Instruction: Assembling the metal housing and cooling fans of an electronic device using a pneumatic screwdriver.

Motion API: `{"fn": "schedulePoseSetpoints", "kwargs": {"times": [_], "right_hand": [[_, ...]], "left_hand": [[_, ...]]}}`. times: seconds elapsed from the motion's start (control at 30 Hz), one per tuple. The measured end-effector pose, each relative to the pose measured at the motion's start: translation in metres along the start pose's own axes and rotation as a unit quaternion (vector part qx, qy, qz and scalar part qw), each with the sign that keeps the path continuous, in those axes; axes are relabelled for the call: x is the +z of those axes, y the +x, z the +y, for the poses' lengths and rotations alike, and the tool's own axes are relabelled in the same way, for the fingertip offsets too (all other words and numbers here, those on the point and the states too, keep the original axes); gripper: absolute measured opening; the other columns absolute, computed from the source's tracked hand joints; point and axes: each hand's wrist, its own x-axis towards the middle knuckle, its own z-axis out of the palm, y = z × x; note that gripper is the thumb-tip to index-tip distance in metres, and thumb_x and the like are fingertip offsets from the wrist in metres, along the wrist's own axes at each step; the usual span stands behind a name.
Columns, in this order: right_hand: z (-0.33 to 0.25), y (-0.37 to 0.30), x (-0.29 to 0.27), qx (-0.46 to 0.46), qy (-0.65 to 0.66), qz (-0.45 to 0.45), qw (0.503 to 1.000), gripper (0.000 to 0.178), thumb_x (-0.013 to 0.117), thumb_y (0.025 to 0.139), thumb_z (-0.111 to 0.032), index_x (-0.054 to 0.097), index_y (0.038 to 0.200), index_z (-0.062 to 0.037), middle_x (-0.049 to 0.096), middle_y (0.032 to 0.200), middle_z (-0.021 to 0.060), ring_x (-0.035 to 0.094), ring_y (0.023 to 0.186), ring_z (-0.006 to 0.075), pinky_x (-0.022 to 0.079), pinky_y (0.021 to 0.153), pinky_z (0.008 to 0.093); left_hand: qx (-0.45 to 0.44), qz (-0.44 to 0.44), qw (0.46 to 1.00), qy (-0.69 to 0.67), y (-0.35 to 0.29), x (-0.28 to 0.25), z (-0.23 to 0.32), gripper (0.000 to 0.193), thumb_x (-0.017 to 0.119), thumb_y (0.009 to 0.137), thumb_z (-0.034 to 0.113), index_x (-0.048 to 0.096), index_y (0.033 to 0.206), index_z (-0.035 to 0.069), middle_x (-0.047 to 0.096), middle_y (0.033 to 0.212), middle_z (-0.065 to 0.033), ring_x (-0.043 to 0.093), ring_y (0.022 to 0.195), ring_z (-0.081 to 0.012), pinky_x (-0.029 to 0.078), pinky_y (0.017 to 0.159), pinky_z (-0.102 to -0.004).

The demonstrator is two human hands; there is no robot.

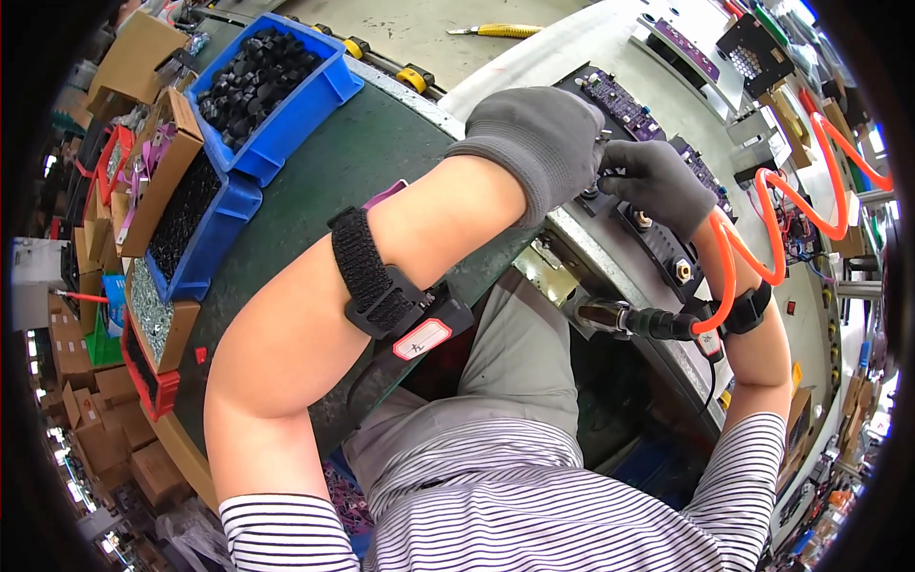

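My left hand (538, 143), in a grey glove, is closed at the far edge of the bench, its fingers curled under and mostly hidden. Beside it, my right hand (662, 186), gloved too, has thumb and fingers pinched together close to the left fingertips. Whatever either hand holds is too small or too covered to name. Both hands are over a black panel (664, 255) with brass-coloured fittings. Just beyond them, a purple circuit board (620, 103) with many small parts lies on a dark plate. Below my right hand is a metal air tool (610, 315) with a black end.
An orange coiled hose (774, 229) runs from the air tool past my right forearm. Blue bins (272, 157) of black parts stand at the left on the green bench top (286, 248). A yellow-handled knife (510, 30) lies at the back. Cardboard boxes (157, 472) pile up far left.
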Motion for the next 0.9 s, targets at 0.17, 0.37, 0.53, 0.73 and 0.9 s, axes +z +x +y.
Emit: {"fn": "schedulePoseSetpoints", "kwargs": {"times": [0.17,0.37,0.53,0.73,0.9], "right_hand": [[-0.01,-0.002,0.001,-0.057,-0.174,0.021,0.983,0.023,0.062,0.078,-0.006,0.066,0.1,-0.0107,0.067,0.083,0.0102,0.065,0.074,0.0231,0.05,0.07,0.0328],[-0.019,0.005,-0.001,-0.037,-0.24,0.0,0.97,0.018,0.063,0.077,-0.008,0.068,0.094,-0.013,0.066,0.081,0.0107,0.064,0.074,0.0264,0.05,0.067,0.034],[0.002,0.0,-0.002,-0.058,-0.12,0.042,0.99,0.016,0.063,0.077,-0.012,0.068,0.092,-0.0155,0.065,0.077,0.0097,0.063,0.072,0.028,0.05,0.067,0.0352],[-0.015,0.004,0.004,-0.109,-0.262,0.021,0.959,0.02,0.062,0.077,-0.013,0.068,0.096,-0.0176,0.065,0.079,0.01,0.063,0.073,0.0298,0.049,0.068,0.0372],[-0.014,0.002,0.002,-0.096,-0.255,0.018,0.962,0.019,0.062,0.077,-0.014,0.068,0.095,-0.0166,0.065,0.076,0.0106,0.062,0.072,0.0311,0.05,0.068,0.0393]], "left_hand": [[-0.009,-0.015,1.0,0.017,0.003,0.001,0.003,0.026,0.054,0.086,0.034,0.064,0.093,0.011,0.065,0.089,-0.0114,0.062,0.088,-0.029,0.049,0.075,-0.0405],[0.003,0.038,0.999,-0.031,-0.004,0.0,-0.004,0.024,0.056,0.085,0.033,0.065,0.093,0.013,0.065,0.088,-0.0103,0.062,0.087,-0.0287,0.049,0.075,-0.0408],[0.003,0.039,0.999,-0.028,-0.002,-0.001,0.001,0.022,0.056,0.084,0.032,0.065,0.094,0.014,0.065,0.087,-0.0102,0.062,0.086,-0.0283,0.048,0.075,-0.0404],[0.006,0.056,0.998,-0.014,-0.003,-0.003,-0.002,0.021,0.055,0.084,0.03,0.066,0.092,0.014,0.065,0.087,-0.0098,0.062,0.086,-0.0281,0.048,0.075,-0.0407],[0.023,0.091,0.995,-0.023,-0.004,0.003,-0.004,0.021,0.055,0.084,0.03,0.066,0.091,0.014,0.064,0.087,-0.0097,0.061,0.086,-0.0285,0.048,0.075,-0.0407]]}}
